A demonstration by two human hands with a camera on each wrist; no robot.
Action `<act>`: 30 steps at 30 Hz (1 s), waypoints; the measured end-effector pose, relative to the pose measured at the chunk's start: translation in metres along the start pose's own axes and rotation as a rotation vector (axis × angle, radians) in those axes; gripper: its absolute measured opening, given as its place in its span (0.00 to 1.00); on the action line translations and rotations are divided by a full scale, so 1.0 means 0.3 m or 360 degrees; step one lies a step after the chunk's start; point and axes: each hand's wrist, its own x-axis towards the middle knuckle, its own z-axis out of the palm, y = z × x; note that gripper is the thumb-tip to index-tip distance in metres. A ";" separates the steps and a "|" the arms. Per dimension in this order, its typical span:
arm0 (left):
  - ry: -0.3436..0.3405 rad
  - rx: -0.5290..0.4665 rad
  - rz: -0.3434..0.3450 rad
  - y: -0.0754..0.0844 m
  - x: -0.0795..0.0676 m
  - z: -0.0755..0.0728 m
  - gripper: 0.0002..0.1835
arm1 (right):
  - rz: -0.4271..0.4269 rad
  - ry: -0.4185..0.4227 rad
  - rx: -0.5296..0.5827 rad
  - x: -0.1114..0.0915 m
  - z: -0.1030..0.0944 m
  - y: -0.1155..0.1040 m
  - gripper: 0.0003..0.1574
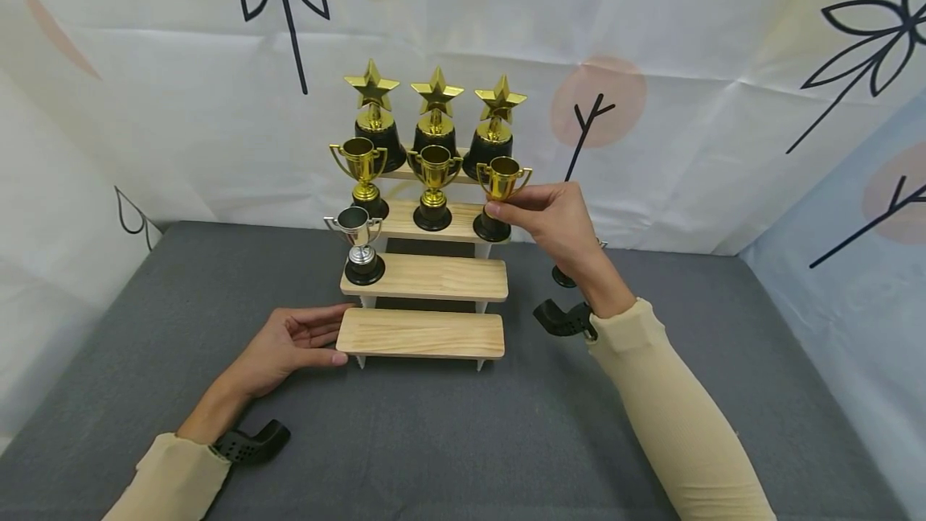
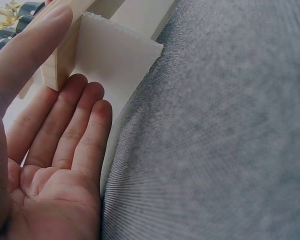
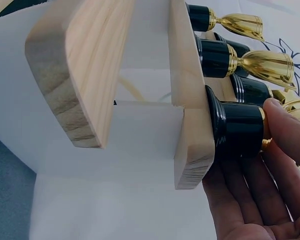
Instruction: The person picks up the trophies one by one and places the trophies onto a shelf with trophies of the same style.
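Note:
My right hand (image 1: 555, 219) pinches a gold trophy cup (image 1: 502, 178) between thumb and fingers. The cup's black base (image 3: 240, 129) stands at the right end of the second shelf from the top. Two more gold cups share that shelf, among them the middle cup (image 1: 434, 170). At the left end of the bottom shelf (image 1: 419, 333) is my left hand (image 1: 292, 348), thumb by the front corner. In the left wrist view its straight fingers (image 2: 72, 127) reach along the white side support (image 2: 112, 52). A silver trophy cup (image 1: 358, 227) occupies the left end of the shelf below the gold cups.
Three gold star trophies, one being the middle star trophy (image 1: 437, 95), line the top shelf. Behind my right wrist a partly hidden trophy's black base (image 1: 563, 276) rests on the grey table (image 1: 434, 441). A white patterned cloth (image 1: 687, 143) hangs behind the stand.

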 end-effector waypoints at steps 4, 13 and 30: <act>0.0001 -0.0001 0.0000 -0.002 0.001 -0.001 0.39 | 0.0002 -0.0006 -0.0001 0.003 -0.002 0.001 0.15; 0.0006 0.0001 0.0000 -0.006 0.000 -0.003 0.39 | -0.0018 -0.0010 0.0047 0.009 -0.002 0.003 0.14; 0.0013 0.0017 -0.0004 -0.005 0.000 0.000 0.39 | -0.0027 0.0046 0.0021 0.012 0.004 0.028 0.16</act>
